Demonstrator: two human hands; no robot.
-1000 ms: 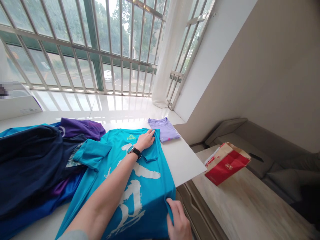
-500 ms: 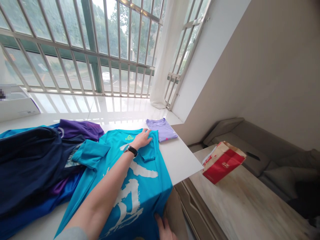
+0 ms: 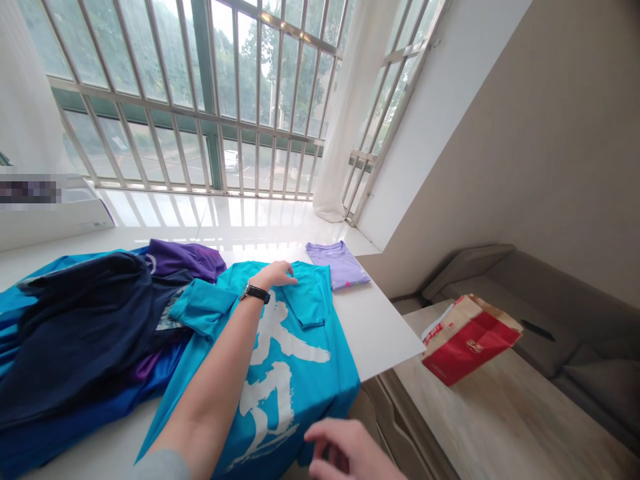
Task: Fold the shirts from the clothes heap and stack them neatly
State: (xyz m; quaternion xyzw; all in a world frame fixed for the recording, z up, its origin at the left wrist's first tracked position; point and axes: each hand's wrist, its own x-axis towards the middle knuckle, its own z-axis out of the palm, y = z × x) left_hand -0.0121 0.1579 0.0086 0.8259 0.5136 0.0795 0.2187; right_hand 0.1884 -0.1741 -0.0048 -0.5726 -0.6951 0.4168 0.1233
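A teal T-shirt point(image 3: 310, 387) with large white brush lettering lies spread out, its right sleeve turned inward and its lower end hanging over the front edge. My left hand point(image 3: 275, 275), a dark-strapped watch point(image 3: 256, 292) on its wrist, rests over the shirt near the collar. Its fingers are bent but partly apart, with no grip on the cloth visible. Low in the view my right hand point(image 3: 350, 450) is off the cloth beside the lower right edge, fingers loosely curled and apart, holding nothing. A folded lavender T-shirt point(image 3: 337, 263) lies just past the teal collar.
Dark navy and purple clothes point(image 3: 100, 320) are heaped at the left on the white ledge point(image 3: 380, 327). Behind them stands a white box point(image 3: 55, 223). A red and brown paper bag point(image 3: 470, 340) stands on the marble-look table point(image 3: 525, 413) at right. Window bars line the back.
My left hand has slid left across the shirt's collar area, covering the small logo. My right hand has let go of the shirt's lower edge and risen. The view has shifted slightly left.
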